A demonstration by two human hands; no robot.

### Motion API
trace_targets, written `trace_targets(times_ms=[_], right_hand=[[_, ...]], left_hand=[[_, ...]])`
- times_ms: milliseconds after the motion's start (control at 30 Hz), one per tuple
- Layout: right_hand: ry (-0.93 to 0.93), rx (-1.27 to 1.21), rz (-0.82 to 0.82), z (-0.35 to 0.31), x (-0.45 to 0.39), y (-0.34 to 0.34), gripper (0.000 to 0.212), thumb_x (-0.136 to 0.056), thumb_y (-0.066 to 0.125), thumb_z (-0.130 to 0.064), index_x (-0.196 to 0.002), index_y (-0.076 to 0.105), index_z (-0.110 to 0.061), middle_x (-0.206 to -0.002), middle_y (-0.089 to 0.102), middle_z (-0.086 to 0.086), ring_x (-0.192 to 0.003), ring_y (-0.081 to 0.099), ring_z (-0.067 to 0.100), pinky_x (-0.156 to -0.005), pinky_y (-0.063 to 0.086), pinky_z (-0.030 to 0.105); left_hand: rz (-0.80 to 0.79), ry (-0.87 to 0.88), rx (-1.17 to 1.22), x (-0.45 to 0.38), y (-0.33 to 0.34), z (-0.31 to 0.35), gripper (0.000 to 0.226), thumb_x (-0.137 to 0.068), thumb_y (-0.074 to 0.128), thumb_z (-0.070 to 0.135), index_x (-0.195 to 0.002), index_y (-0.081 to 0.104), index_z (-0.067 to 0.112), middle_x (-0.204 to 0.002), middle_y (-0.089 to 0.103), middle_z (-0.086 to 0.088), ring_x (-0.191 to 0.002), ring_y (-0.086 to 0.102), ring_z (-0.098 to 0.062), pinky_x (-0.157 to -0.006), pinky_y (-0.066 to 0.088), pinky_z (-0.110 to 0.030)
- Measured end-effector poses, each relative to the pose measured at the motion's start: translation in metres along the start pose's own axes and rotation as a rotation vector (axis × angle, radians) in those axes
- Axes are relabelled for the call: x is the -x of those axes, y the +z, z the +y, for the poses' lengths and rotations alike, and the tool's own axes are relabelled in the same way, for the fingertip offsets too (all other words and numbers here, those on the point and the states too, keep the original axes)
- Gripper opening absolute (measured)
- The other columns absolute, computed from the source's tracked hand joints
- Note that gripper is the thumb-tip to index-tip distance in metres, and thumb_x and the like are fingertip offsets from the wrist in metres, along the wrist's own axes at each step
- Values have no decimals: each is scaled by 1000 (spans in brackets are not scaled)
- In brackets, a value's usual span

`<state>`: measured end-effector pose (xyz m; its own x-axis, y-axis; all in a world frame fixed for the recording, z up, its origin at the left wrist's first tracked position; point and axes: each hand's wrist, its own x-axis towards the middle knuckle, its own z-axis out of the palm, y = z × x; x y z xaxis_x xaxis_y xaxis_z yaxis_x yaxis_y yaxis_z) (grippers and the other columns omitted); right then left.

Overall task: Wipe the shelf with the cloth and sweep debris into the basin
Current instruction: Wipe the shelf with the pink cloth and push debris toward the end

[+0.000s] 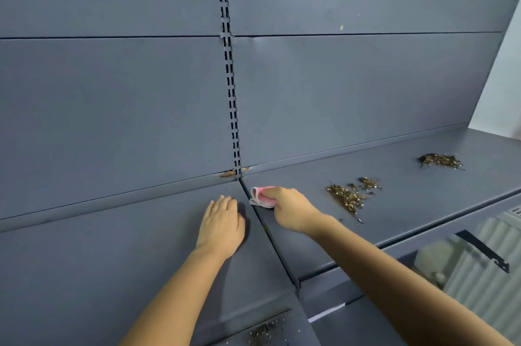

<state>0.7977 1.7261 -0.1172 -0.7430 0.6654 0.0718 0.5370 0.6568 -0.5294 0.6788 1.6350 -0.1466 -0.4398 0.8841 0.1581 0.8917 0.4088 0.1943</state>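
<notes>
My right hand [287,212] grips a folded pink and white cloth [260,197] and presses it on the grey metal shelf [408,204], just right of the seam between two shelf panels. My left hand [221,223] lies flat, fingers together, on the left shelf panel [98,255] and holds nothing. A pile of brown debris [351,195] lies on the shelf to the right of the cloth. A second, smaller pile of debris [439,161] sits farther right. No basin is in view.
A slotted upright [231,86] runs down the grey back panel to the shelf seam, with rust-coloured bits [228,174] at its foot. More debris [262,333] lies on a lower shelf at the bottom edge. A black bracket [485,251] sticks out below the right shelf.
</notes>
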Motion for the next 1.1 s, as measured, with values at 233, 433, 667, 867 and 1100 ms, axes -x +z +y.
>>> trace_targets(times_ms=[233,433,667,867,1100], right_hand=[[-80,162,-80,1,58,29,59,-89,36,6,-144,32,-14,-153,30,3,-144,21,21,-115,27,46],[113,-25,-49,2,45,23,46,-67,13,-7,-77,41,-42,-95,52,-8,-88,46,10,-74,25,6],[112,9,33,54,52,-7,52,-76,13,5,-74,30,-44,-112,29,-10,-101,26,10,-80,20,4],[130,8,-7,68,52,-37,28,-88,33,-6,-84,44,-32,-102,42,-2,-92,38,21,-85,27,17],[-157,20,-133,44,56,-3,42,-65,21,-13,-91,51,-28,-107,36,-10,-97,34,11,-93,21,17]], left_hand=[[-10,39,-19,2,0,-1,44,-101,26,17,-144,30,8,-156,26,-5,-148,16,-17,-122,6,-30],[12,52,-18,5,-1,-1,44,-101,26,15,-144,32,7,-155,28,-6,-148,18,-17,-122,6,-30],[1,44,-2,2,-2,0,45,-102,23,15,-146,30,7,-156,27,-6,-149,15,-17,-123,5,-30],[-20,-5,-7,3,-3,7,43,-102,23,15,-143,33,7,-153,32,-6,-146,22,-18,-122,8,-31],[31,-27,153,-12,-7,64,34,-98,31,11,-126,49,1,-134,51,-11,-123,45,-26,-104,30,-31]])
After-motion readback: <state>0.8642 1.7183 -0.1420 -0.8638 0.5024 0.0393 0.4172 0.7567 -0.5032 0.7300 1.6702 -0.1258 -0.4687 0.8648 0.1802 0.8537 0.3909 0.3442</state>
